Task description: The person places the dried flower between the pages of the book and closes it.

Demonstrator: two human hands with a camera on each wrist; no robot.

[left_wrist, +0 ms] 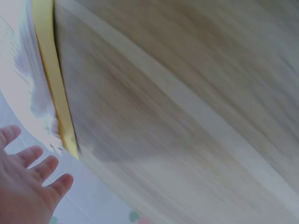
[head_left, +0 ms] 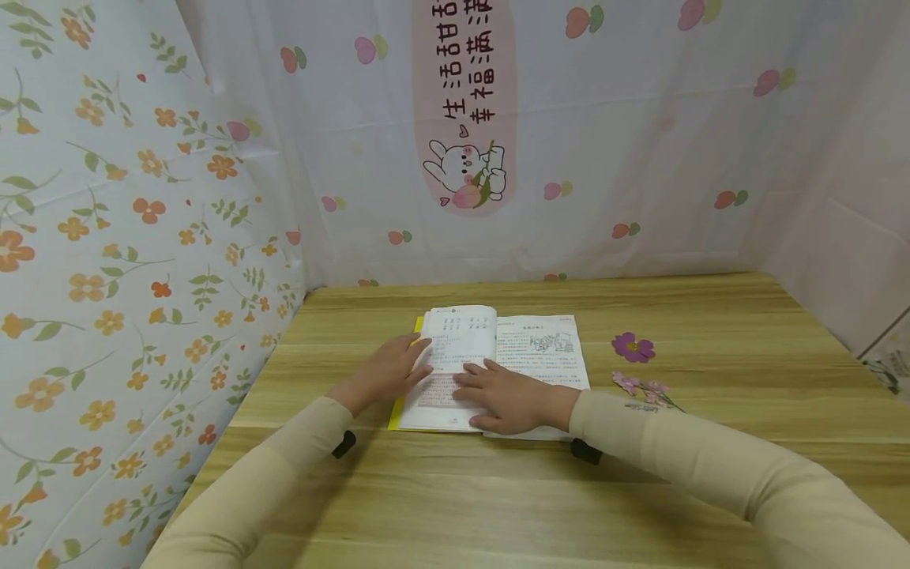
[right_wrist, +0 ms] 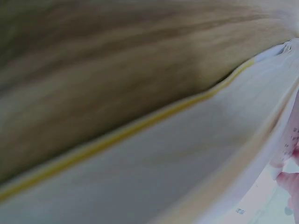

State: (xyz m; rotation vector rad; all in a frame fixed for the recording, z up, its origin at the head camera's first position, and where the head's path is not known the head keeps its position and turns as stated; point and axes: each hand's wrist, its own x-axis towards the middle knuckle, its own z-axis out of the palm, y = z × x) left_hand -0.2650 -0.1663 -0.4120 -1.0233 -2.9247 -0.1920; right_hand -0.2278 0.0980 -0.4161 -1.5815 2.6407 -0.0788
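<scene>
An open book (head_left: 543,365) with a yellow cover edge lies on the wooden table. Its left page curls up at the top, while the right page shows a small drawing above printed lines. My left hand (head_left: 387,368) reaches over the book's left edge, fingers extended at the page. Spread across the lower left page, near the spine, are the fingers of my right hand (head_left: 508,399). In the left wrist view, the left hand (left_wrist: 28,184) has straight, separated fingers beside the yellow cover edge (left_wrist: 55,88). The right wrist view shows the book's page edges (right_wrist: 121,177) close up; few fingers show.
Right of the book lie a purple flower (head_left: 633,348) and a pink flower sprig (head_left: 643,387), partly beside the right sleeve. Floral cloth (head_left: 142,276) hangs at the left, and a printed curtain (head_left: 604,158) stands behind the table (head_left: 455,498).
</scene>
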